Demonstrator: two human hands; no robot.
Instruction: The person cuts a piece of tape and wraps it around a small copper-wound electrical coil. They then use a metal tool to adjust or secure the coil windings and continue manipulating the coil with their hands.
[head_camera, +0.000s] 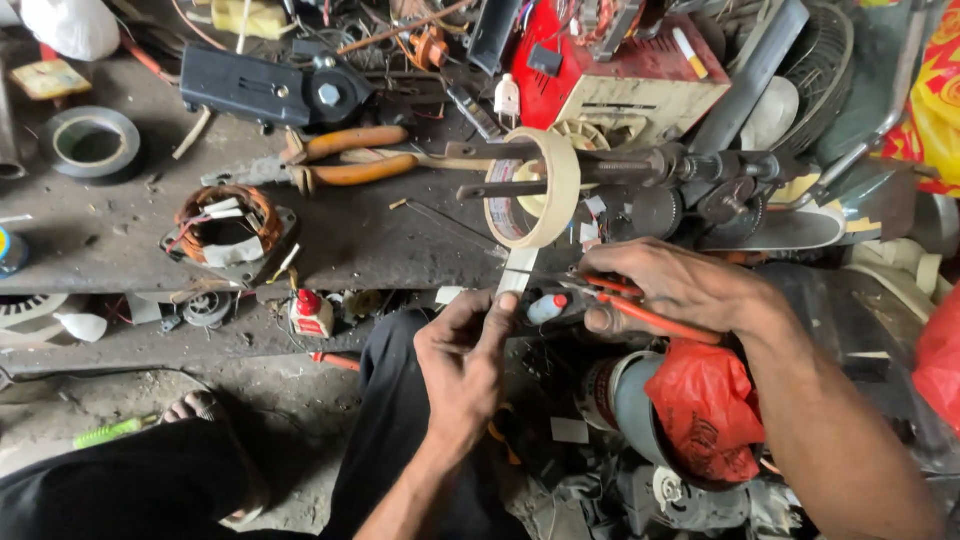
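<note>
On the desk (100, 230) a copper-wound coil (228, 222) lies left; the left hand (465, 355) pinches the tape strip (517, 272) hanging from the tape roll (535, 190), while the right hand (670, 290) closes red-handled scissors (625, 300) on it

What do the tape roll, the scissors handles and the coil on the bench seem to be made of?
Tape roll: probably paper or cloth, matte cream. Scissors handles in the right hand: likely plastic, glossy orange-red. Coil: apparently copper wire, reddish-brown windings. Left hand pinches the tape end.

Two tape rolls (535, 190), two hands (465, 355), one scissors (625, 300).
</note>
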